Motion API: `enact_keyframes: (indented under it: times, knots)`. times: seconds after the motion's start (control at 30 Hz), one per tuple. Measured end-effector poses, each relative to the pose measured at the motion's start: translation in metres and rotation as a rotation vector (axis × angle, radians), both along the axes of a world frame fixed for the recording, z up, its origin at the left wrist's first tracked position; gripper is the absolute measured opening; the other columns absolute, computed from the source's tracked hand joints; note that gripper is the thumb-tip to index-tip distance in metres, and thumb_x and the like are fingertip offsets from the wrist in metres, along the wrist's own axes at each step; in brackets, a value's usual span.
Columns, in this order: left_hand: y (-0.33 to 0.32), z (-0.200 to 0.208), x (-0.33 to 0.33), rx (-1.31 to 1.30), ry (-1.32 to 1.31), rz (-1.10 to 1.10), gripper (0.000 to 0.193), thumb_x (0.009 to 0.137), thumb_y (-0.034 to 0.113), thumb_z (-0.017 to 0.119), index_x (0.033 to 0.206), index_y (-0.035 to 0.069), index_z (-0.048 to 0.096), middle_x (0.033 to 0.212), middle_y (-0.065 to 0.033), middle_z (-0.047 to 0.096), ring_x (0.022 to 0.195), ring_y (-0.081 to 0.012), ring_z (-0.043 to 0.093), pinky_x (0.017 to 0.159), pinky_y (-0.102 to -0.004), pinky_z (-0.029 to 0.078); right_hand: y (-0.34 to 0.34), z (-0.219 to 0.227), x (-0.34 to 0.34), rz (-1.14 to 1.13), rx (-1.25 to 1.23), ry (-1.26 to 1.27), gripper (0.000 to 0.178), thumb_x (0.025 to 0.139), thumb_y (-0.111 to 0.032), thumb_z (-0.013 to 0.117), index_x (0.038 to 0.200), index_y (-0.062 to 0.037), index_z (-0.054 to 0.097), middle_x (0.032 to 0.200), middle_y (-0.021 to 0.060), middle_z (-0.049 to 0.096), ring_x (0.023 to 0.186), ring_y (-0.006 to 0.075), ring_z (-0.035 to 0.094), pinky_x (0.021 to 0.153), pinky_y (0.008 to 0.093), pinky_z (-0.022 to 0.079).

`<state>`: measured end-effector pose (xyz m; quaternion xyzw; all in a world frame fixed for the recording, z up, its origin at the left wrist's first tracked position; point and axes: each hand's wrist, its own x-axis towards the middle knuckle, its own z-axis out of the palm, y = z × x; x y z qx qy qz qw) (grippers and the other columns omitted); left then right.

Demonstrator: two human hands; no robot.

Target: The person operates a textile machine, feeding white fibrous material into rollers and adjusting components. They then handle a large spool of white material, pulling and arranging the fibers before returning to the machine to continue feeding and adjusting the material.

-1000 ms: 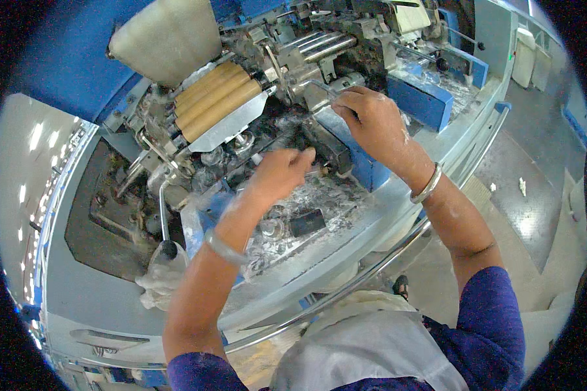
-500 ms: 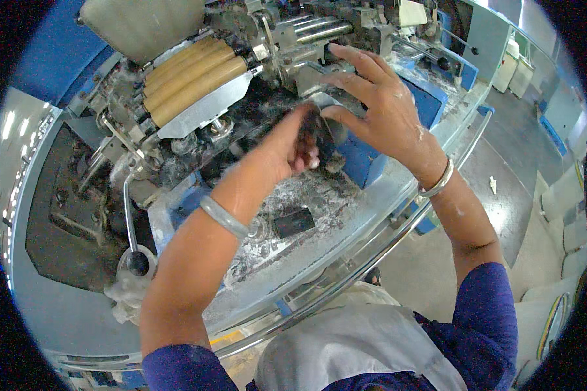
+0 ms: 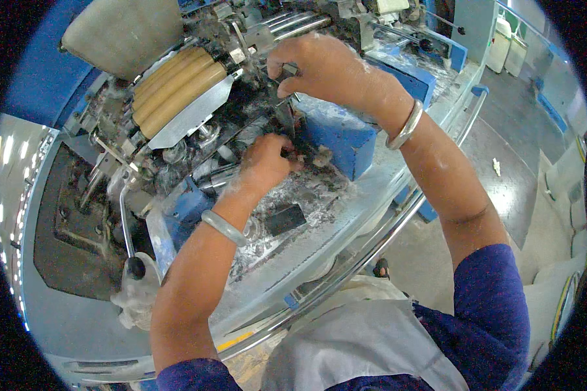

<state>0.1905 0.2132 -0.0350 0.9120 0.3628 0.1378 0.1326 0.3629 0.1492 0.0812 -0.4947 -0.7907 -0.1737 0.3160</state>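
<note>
Two hands at a machine. Left hand: fingers curled. Right hand, at one o'clock from it: fingers bent downward. Whether either grasps anything cannot be told. Blue block: five o'clock from the right hand. Rollers: ten o'clock from the left.

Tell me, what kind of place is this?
It looks like a factory, maybe one that works with fibres. You can see a big blue-and-grey machine, a row of tan rollers, and whitish dust or fluff scattered over the metal.
</note>
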Motion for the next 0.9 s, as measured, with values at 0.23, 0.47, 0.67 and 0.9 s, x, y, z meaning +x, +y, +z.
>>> enact_keyframes:
  times: [0.23, 0.47, 0.67, 0.9]
  knots:
    - [0.002, -0.002, 0.0, 0.033, -0.068, 0.073, 0.02, 0.071, 0.028, 0.074, 0.08, 0.01, 0.071, 0.086, -0.0139, 0.067, 0.084, -0.0324, 0.063, 0.073, -0.0414, 0.048, 0.001, -0.003, 0.001, -0.054, -0.037, 0.042, 0.02, 0.067, -0.023, 0.074, 0.084, -0.0143, 0.066, 0.082, 0.0093, 0.066, 0.083, 0.0293, 0.064, 0.072, 0.0414, 0.051]
    - [-0.007, -0.009, 0.002, 0.326, -0.22, -0.007, 0.007, 0.074, 0.013, 0.066, 0.075, 0.007, 0.069, 0.082, -0.0144, 0.064, 0.076, -0.0343, 0.06, 0.069, -0.0417, 0.046, -0.001, -0.004, 0.002, -0.011, -0.047, 0.135, 0.02, 0.065, -0.019, 0.073, 0.082, -0.0102, 0.066, 0.078, 0.01, 0.065, 0.078, 0.0308, 0.063, 0.07, 0.0411, 0.049]
    - [-0.013, 0.018, 0.0, -0.303, -0.498, -0.029, 0.012, 0.084, 0.013, 0.059, 0.08, 0.003, 0.064, 0.079, -0.0078, 0.064, 0.073, -0.0181, 0.06, 0.066, -0.0323, 0.046, -0.002, -0.004, 0.003, -0.042, -0.067, 0.127, 0.025, 0.065, -0.023, 0.075, 0.086, -0.0122, 0.069, 0.082, 0.0121, 0.067, 0.082, 0.0307, 0.065, 0.069, 0.0421, 0.052]
    - [-0.071, 0.084, -0.037, -0.868, 0.168, -0.525, 0.028, 0.079, 0.02, 0.07, 0.099, 0.004, 0.063, 0.095, -0.0064, 0.064, 0.085, -0.0165, 0.06, 0.078, -0.0298, 0.048, -0.001, -0.004, 0.001, -0.064, -0.07, 0.139, 0.021, 0.064, -0.018, 0.075, 0.082, -0.0108, 0.067, 0.083, 0.0094, 0.066, 0.084, 0.0291, 0.064, 0.073, 0.0405, 0.049]
